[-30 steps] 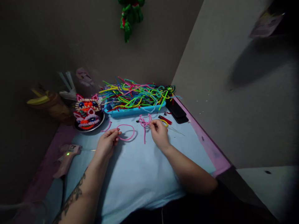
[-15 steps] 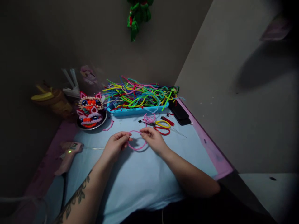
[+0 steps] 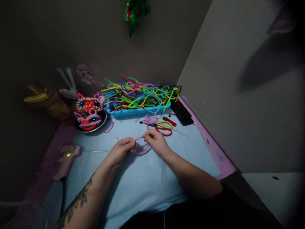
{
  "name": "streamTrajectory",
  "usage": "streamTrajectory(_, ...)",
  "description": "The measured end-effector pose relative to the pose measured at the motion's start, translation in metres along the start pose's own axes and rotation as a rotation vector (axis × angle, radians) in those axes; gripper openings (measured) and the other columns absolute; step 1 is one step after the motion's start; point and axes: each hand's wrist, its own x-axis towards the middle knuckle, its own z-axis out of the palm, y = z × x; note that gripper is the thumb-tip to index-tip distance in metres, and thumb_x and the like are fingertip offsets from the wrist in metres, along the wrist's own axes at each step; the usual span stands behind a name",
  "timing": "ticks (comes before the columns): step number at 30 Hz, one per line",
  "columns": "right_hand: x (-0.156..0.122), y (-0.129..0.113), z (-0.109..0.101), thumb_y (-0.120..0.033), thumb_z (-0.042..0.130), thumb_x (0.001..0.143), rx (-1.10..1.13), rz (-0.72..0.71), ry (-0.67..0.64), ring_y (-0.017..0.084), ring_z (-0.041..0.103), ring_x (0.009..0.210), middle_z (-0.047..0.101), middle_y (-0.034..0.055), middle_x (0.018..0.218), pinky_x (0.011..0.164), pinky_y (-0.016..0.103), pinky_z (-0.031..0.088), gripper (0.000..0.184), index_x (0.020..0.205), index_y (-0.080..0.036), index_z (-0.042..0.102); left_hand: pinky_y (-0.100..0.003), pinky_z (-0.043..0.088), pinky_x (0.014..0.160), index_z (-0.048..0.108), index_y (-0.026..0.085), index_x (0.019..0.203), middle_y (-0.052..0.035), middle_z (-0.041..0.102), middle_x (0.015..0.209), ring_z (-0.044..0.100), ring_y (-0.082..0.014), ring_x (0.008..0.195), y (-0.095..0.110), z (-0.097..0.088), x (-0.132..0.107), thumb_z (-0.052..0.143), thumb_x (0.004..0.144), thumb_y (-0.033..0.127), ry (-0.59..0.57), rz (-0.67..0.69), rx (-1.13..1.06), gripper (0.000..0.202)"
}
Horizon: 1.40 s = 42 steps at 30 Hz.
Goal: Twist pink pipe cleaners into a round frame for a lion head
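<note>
A pink pipe cleaner [image 3: 143, 151], bent into a loop, is pinched by the closed fingertips of the left hand [image 3: 121, 150] and right hand [image 3: 156, 143], low over the blue table [image 3: 143, 187], near the scissors [image 3: 164, 128].

Left hand [image 3: 121, 149], right hand [image 3: 156, 143], pink loop [image 3: 143, 152]

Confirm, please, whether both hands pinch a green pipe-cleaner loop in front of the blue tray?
No: the head view shows the loop is pink, not green. The left hand and right hand do pinch it in front of the blue tray.
</note>
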Motion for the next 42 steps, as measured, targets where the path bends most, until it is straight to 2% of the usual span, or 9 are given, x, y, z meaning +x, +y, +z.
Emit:
streamTrajectory(5, 0.0014, 0.0018, -0.0012, -0.046, 0.066, 0.074, 0.141, 0.096, -0.065, 0.012, 0.051, 0.057, 0.062, -0.0009, 0.063, 0.055, 0.024, 0.035, 0.028, 0.081, -0.019, 0.063, -0.021, 0.035, 0.058, 0.067, 0.014, 0.066, 0.0012, 0.055, 0.055, 0.046, -0.0098, 0.057, -0.0001, -0.0038, 0.0024, 0.084, 0.06, 0.04, 0.02, -0.045, -0.219, 0.032)
streamTrajectory(12, -0.0012, -0.0017, -0.0026, -0.042, 0.071, 0.069, 0.159, 0.134, -0.144, 0.009, 0.048, 0.052, 0.057, -0.0038, 0.055, 0.055, 0.023, 0.034, 0.027, 0.068, -0.017, 0.061, -0.024, 0.044, 0.061, 0.074, 0.01, 0.082, -0.0036, 0.064, 0.065, 0.055, -0.012, 0.06, -0.0002, -0.0047, 0.0001, 0.082, 0.065, 0.038, -0.13, -0.153, -0.291, 0.034)
streamTrajectory(16, -0.0031, -0.0026, -0.0008, -0.042, 0.072, 0.068, 0.13, 0.144, -0.179, 0.009, 0.046, 0.05, 0.055, -0.0047, 0.052, 0.053, 0.023, 0.033, 0.029, 0.065, -0.017, 0.059, -0.021, 0.042, 0.057, 0.073, 0.008, 0.078, -0.0016, 0.059, 0.057, 0.052, -0.0092, 0.053, -0.0007, -0.0006, -0.0011, 0.08, 0.068, 0.031, -0.181, -0.158, -0.285, 0.025)
streamTrajectory(21, -0.0032, -0.0029, 0.0001, -0.046, 0.072, 0.07, 0.184, 0.113, -0.15, 0.01, 0.051, 0.052, 0.059, -0.0037, 0.055, 0.056, 0.024, 0.037, 0.03, 0.072, -0.018, 0.062, -0.02, 0.044, 0.056, 0.072, 0.008, 0.077, -0.0022, 0.06, 0.055, 0.054, -0.0091, 0.052, -0.0005, -0.0018, 0.0006, 0.078, 0.069, 0.023, -0.144, -0.161, -0.344, 0.018)
streamTrajectory(25, -0.0023, -0.0036, -0.0009, -0.051, 0.068, 0.073, 0.222, 0.13, -0.164, 0.011, 0.055, 0.056, 0.064, -0.002, 0.057, 0.061, 0.025, 0.041, 0.034, 0.077, -0.018, 0.065, -0.022, 0.05, 0.061, 0.072, 0.01, 0.08, -0.0031, 0.065, 0.063, 0.059, -0.0112, 0.058, 0.0005, -0.0064, 0.0018, 0.077, 0.069, 0.018, -0.1, -0.196, -0.447, 0.014)
streamTrajectory(29, -0.0029, -0.0026, -0.0013, -0.049, 0.068, 0.073, 0.191, 0.134, -0.186, 0.01, 0.053, 0.051, 0.062, -0.0022, 0.052, 0.059, 0.025, 0.04, 0.032, 0.071, -0.017, 0.065, -0.023, 0.05, 0.059, 0.073, 0.008, 0.084, -0.0049, 0.066, 0.065, 0.06, -0.0121, 0.057, -0.0009, -0.0062, 0.0013, 0.074, 0.073, 0.022, -0.156, -0.21, -0.439, 0.018)
streamTrajectory(34, -0.0043, -0.0012, -0.0006, -0.049, 0.069, 0.073, 0.189, 0.141, -0.236, 0.01, 0.052, 0.049, 0.062, -0.0024, 0.051, 0.059, 0.025, 0.039, 0.033, 0.072, -0.016, 0.066, -0.02, 0.047, 0.054, 0.071, 0.009, 0.075, -0.0008, 0.058, 0.054, 0.053, -0.0089, 0.051, -0.0012, -0.0045, 0.0007, 0.075, 0.072, 0.02, -0.148, -0.144, -0.409, 0.012)
streamTrajectory(39, -0.003, -0.0001, -0.0005, -0.054, 0.069, 0.074, 0.25, 0.147, -0.254, 0.012, 0.058, 0.06, 0.068, -0.0004, 0.061, 0.065, 0.026, 0.039, 0.041, 0.089, -0.016, 0.067, -0.023, 0.051, 0.059, 0.069, 0.009, 0.077, -0.0012, 0.061, 0.059, 0.057, -0.0099, 0.054, 0.0016, -0.0069, 0.0033, 0.075, 0.072, 0.015, -0.091, -0.091, -0.515, 0.01)
streamTrajectory(42, -0.0008, 0.0016, -0.0012, -0.052, 0.071, 0.071, 0.276, 0.173, -0.217, 0.011, 0.056, 0.058, 0.069, 0.001, 0.061, 0.061, 0.025, 0.037, 0.038, 0.081, -0.015, 0.067, -0.025, 0.054, 0.063, 0.068, 0.011, 0.079, -0.0002, 0.062, 0.063, 0.058, -0.0098, 0.056, 0.0024, -0.0096, 0.0053, 0.074, 0.072, 0.012, -0.055, -0.067, -0.585, 0.009)
